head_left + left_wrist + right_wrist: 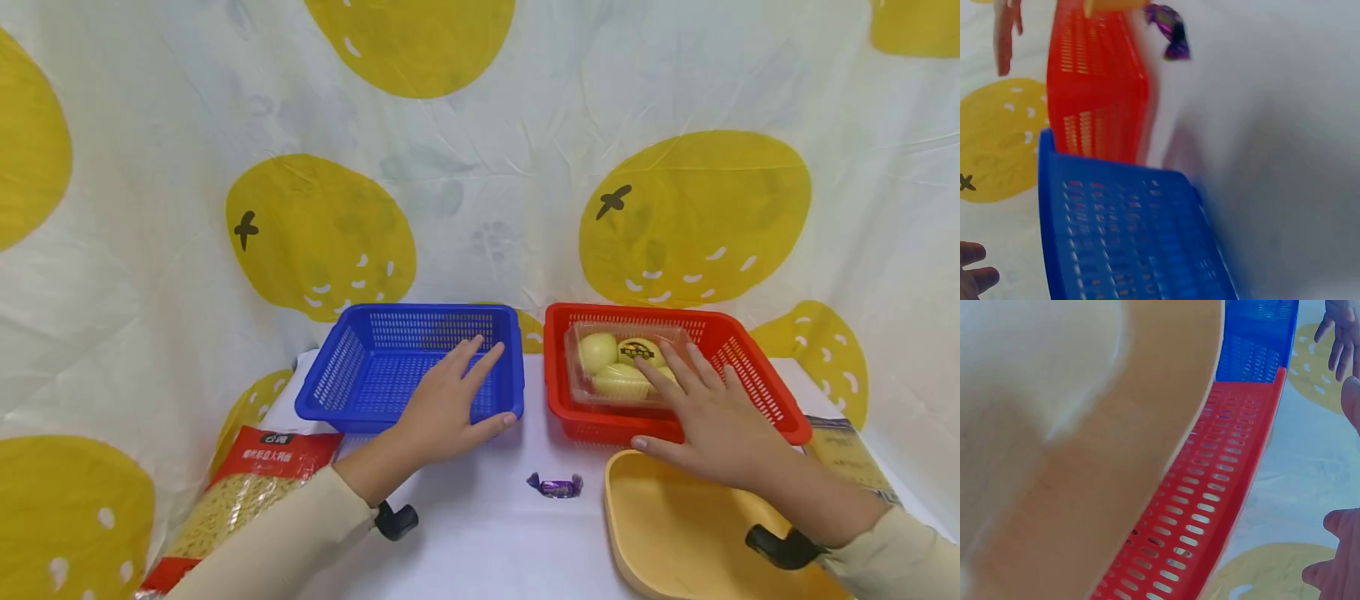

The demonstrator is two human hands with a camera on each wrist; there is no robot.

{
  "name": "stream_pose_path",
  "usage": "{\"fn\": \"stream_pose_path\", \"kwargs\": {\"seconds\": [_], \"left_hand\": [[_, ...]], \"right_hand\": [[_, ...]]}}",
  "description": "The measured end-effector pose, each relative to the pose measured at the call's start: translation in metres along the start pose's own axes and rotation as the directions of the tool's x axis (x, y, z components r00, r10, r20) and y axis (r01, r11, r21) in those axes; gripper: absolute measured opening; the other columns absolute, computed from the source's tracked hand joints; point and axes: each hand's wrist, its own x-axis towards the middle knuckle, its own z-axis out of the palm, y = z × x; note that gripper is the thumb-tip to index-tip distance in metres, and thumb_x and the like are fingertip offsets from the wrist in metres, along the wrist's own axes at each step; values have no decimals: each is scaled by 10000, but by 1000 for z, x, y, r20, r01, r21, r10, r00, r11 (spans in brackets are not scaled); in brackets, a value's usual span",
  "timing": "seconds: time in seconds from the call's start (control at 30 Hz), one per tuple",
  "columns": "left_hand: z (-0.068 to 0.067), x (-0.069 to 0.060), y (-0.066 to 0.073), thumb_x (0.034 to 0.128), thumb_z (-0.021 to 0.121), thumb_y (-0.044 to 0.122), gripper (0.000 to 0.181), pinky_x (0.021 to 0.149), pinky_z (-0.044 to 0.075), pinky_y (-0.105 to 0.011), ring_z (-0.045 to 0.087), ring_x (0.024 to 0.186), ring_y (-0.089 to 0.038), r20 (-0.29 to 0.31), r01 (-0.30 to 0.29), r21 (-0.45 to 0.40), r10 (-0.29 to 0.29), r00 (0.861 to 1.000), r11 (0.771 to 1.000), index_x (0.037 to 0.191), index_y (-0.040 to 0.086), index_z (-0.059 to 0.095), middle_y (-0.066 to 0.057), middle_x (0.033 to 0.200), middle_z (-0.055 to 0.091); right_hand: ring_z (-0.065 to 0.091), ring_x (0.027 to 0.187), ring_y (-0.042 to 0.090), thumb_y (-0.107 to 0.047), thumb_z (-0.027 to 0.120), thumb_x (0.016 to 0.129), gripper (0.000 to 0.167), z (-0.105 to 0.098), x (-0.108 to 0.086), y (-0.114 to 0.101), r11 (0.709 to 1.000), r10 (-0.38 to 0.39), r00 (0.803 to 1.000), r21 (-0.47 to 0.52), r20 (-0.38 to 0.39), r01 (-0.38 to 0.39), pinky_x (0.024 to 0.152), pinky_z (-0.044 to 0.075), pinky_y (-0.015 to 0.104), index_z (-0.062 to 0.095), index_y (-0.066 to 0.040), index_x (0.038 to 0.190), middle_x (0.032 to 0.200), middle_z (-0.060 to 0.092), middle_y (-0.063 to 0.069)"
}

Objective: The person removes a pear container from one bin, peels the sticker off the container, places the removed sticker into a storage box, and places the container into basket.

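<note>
1. The left hand (450, 404) is spread wide and holds nothing, hovering over the near right part of a blue, rectangular, perforated plastic basket (431, 318) on the white-covered worktop (480, 542).
2. The right hand (716, 421) is likewise spread and holds nothing, above a red, rectangular, perforated plastic basket (757, 379), just right of the blue one.
3. Inside the red basket, toward its left, sits a clear, rectangular plastic box (573, 371) of rounded, pale yellow-green fruit (598, 354), partly hidden by the right fingers.
4. A small, purple, twist-wrapped sweet (557, 487) lies on the worktop between the forearms, nearer than both baskets.
5. A yellow, round-cornered tray (660, 525) stands below the right forearm.
6. A red-and-clear bag of pasta (255, 483) lies left of the left forearm.
</note>
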Motion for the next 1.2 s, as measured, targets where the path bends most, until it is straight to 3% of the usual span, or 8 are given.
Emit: {"fn": "stream_pose_path", "kwargs": {"seconds": [0.13,0.23,0.57,0.87,1.0,1.2], "left_hand": [[5,11,12,977,588,713,930,1179,378,-669,228,1621,-318,-25,8,-85,-10,1000,996,1727,334,189,-65,1770,233],[8,17,21,988,616,657,915,1137,417,-677,229,1620,-327,-11,29,-180,-31,999,983,1727,324,191,-64,1773,223],[17,34,49,1003,632,557,891,1120,443,-671,227,1623,-296,53,78,-447,-60,997,891,1727,297,183,-31,1784,176],[30,48,71,1007,654,520,872,1165,403,-651,240,1619,-295,91,129,-525,-95,991,841,1723,290,213,-41,1786,168],[35,51,80,1009,660,506,848,1134,429,-671,271,1607,-316,117,168,-571,-123,985,803,1717,325,230,-44,1782,181],[46,57,92,1012,665,472,828,1145,422,-663,304,1595,-318,127,213,-603,-171,977,769,1712,322,248,-23,1782,181]], "right_hand": [[-31,1629,450,-815,618,896,1104,-1,3,6,1000,-22,1000,1,-13,22,1143,152,859,201,-221,1727,1771,126,209],[75,1615,478,-785,646,899,1091,0,5,11,999,-52,998,-3,-28,52,1138,214,843,234,-195,1719,1753,187,225],[93,1618,470,-606,756,923,1015,1,15,36,981,-133,990,137,-49,139,1126,253,840,255,-215,1715,1767,176,185],[223,1555,522,-534,793,920,1001,0,26,57,971,-139,989,191,-45,145,1109,293,832,292,-155,1698,1740,219,233],[224,1549,528,-483,818,910,1001,1,29,66,960,-146,989,237,-33,149,1105,288,837,293,-153,1696,1736,220,246],[191,1548,541,-454,807,931,982,2,34,74,945,-118,993,308,12,109,1089,267,863,273,-165,1704,1735,208,251]]}}
